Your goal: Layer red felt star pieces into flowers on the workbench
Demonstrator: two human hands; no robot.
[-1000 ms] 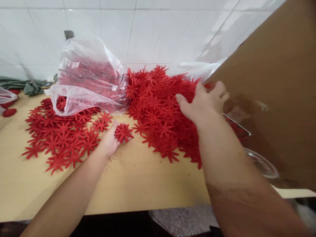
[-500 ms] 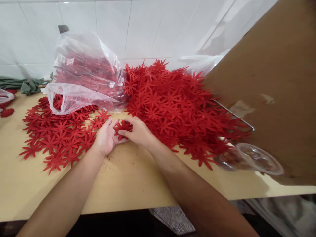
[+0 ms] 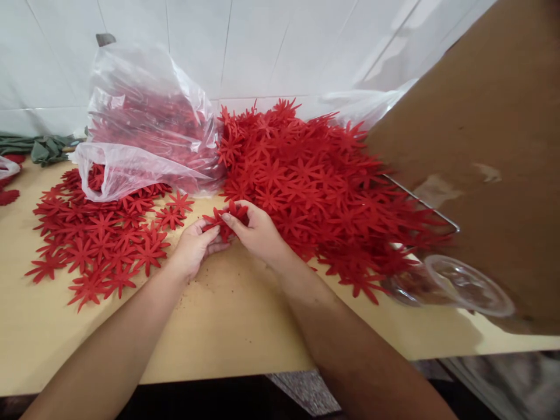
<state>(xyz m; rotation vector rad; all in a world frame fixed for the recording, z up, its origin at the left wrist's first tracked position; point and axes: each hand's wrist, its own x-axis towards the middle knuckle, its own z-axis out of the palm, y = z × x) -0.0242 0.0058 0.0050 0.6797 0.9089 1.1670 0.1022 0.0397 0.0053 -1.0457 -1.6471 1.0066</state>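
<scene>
Left hand (image 3: 195, 248) and right hand (image 3: 256, 230) jointly pinch a red flower cutout (image 3: 225, 219) just above the tabletop (image 3: 245, 326), between the flat-laid cutouts (image 3: 100, 239) and the large heap (image 3: 324, 186).

Head camera looks down, close over table (image 3: 245, 326).

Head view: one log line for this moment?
left hand + right hand: both grip red flower cutout | big pile right | spread cutouts left

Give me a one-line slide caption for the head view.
Left hand and right hand hold a red flower cutout together over the wooden table, between spread cutouts and a heap.
</scene>
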